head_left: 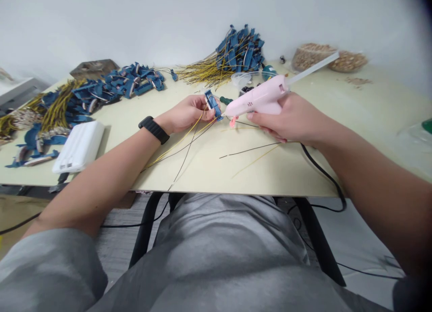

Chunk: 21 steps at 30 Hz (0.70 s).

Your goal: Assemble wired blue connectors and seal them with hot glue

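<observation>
Head camera: the left hand (189, 113), fingers barely parted, pinches a small blue rectangular plastic part (213, 106); the right hand (299, 118) wraps its fingers round a pale-pink plastic glue gun (254, 99), tip (contact hard to tell) at the part's lower end, above a pale-yellow tabletop (202, 172); beyond, a heap of blue yellow-wired pieces (240, 53).

Pink glue gun (254, 99) beside blue part (213, 104)
</observation>
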Available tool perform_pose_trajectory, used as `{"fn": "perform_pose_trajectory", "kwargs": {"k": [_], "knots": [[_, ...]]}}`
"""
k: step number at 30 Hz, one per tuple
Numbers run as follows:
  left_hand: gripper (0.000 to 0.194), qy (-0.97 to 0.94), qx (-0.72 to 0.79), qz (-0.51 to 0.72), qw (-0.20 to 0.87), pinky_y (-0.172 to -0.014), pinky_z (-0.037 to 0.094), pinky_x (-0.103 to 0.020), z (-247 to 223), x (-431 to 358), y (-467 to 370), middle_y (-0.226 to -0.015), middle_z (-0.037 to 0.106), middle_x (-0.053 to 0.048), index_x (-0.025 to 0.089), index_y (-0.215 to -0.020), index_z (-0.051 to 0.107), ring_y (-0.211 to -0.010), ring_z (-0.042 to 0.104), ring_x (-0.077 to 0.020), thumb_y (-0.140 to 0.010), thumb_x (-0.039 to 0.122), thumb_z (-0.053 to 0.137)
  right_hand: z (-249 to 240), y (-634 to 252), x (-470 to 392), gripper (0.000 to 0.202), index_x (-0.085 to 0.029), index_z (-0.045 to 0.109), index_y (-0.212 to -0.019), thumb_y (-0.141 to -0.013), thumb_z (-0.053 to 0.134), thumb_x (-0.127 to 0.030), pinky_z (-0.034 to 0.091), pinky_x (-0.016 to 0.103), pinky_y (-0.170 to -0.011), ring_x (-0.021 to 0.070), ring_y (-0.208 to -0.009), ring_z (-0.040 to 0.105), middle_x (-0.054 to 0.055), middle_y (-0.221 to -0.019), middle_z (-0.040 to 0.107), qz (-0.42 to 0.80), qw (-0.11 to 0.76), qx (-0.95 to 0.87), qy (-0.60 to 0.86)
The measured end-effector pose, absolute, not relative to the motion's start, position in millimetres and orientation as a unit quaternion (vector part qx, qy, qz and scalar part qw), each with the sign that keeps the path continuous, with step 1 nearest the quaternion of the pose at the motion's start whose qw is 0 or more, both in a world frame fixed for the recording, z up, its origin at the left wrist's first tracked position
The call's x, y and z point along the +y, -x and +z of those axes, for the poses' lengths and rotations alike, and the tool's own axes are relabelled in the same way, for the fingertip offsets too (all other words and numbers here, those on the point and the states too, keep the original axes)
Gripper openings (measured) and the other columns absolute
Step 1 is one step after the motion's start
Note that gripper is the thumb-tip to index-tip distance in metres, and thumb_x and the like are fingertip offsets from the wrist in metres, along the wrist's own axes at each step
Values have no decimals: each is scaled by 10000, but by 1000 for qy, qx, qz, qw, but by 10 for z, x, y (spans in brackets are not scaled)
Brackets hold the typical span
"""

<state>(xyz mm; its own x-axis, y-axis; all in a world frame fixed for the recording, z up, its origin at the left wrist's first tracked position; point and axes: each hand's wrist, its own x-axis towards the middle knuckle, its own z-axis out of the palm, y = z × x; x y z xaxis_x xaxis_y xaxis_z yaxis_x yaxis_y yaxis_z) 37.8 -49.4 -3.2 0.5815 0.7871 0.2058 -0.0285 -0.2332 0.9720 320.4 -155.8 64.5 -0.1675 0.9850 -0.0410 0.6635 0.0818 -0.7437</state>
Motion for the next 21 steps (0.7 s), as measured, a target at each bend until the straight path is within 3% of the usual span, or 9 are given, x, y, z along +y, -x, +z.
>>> {"fn": "perform_pose_trajectory", "kwargs": {"k": [14, 21], "knots": [[181, -707, 267, 347, 555, -769, 495, -325, 28, -535, -387, -835, 703, -29, 170, -882, 790, -759, 580, -163, -834, 158, 964, 722, -3136, -1608, 260, -225, 681, -877, -1089, 807, -305, 402, 328, -448, 153, -446, 512, -8, -553, 568, 313, 248, -681, 614], [212, -733, 253, 345, 529, -771, 485, -354, 56, -545, -382, -841, 679, -36, 188, -802, 753, -759, 552, -178, -858, 226, 953, 710, -3142, -1596, 333, -255, 636, -826, -1041, 872, -346, 412, 332, -455, 169, -475, 524, -8, -574, 564, 310, 245, -676, 622]]}}
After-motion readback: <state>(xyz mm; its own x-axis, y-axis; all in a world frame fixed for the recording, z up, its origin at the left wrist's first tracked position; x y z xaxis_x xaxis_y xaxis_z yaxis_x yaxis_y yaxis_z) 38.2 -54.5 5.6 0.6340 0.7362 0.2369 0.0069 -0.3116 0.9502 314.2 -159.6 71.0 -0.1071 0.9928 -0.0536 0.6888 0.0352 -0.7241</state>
